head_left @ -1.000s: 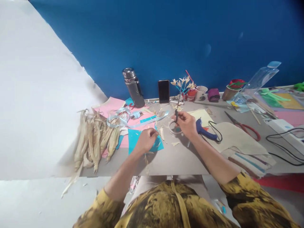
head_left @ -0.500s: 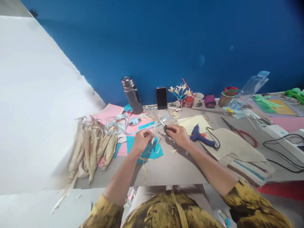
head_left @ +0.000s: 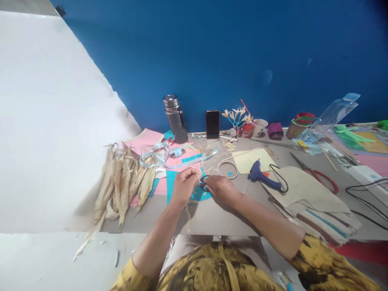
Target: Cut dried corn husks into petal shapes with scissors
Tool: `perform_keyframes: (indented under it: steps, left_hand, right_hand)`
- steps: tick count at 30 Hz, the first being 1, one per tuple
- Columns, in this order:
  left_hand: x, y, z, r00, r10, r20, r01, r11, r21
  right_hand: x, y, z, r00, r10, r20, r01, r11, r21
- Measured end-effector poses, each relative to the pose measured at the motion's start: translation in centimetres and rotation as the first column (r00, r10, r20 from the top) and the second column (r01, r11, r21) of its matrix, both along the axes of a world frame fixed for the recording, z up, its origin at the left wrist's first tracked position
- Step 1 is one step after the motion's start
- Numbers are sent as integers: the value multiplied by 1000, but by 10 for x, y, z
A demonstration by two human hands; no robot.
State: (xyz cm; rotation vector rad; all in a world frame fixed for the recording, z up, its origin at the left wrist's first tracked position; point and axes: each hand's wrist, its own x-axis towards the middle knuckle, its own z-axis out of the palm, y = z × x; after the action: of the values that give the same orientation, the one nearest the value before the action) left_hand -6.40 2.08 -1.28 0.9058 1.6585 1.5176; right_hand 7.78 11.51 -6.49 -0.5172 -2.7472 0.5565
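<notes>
Hands, two, bare, set close together over the bench point(head_left: 224, 223): right hand point(head_left: 223, 189), closed on black-handled scissors point(head_left: 204, 187), whose loops show between it and the left hand; left hand point(head_left: 183, 186), thumb and fingertips pinched together just beside those loops, anything between them too small to tell. Blue sheet point(head_left: 171, 188), one, beneath both hands, strewn with pale scraps. Dried husks point(head_left: 123, 190), a bundle, lying to the left of the left hand. Ring of tape point(head_left: 237, 171), one, flat, just beyond the right hand. Glue gun point(head_left: 263, 178), blue, on its side, to the right of the right hand, near the ring. Red-handled shears point(head_left: 319, 174), one pair, further right of that hand. Ribbon point(head_left: 214, 152), light blue, loosely looped, beyond the left hand. Yellow sheet point(head_left: 253, 157), pale, beyond the right hand. Flask point(head_left: 176, 125), grey, upright, well beyond the left hand. Phone point(head_left: 212, 124), dark-screened, propped upright, straight beyond the hands. Pale flowers point(head_left: 243, 110), blue-stemmed, and paper cup point(head_left: 260, 128), farther off beyond the right hand.
</notes>
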Motion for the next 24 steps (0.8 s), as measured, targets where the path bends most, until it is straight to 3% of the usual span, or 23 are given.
perform_keyframes:
  steps: [6, 12, 17, 21, 24]
  left_hand:
    - [8, -3, -11, 992, 12, -125, -18, 999, -44]
    - [7, -7, -20, 986, 2, -169, -19, 995, -96]
    - [4, -6, -28, 960, 30, -278, -52, 996, -71]
    - [9, -7, -28, 932, 22, -363, -59, 994, -92]
    - [17, -9, -23, 907, -9, -421, -46, 992, -120]
  right_hand:
    - [-2, -1, 4, 998, 23, -63, -24, 1000, -2]
    - [-4, 7, -8, 982, 6, -186, -28, 993, -113]
    - [-4, 14, -8, 930, -96, -356, 17, 976, -218]
    - [-2, 11, 0, 939, -112, -326, -4, 942, -336]
    - [-1, 6, 2, 962, -78, -261, 0, 958, -285]
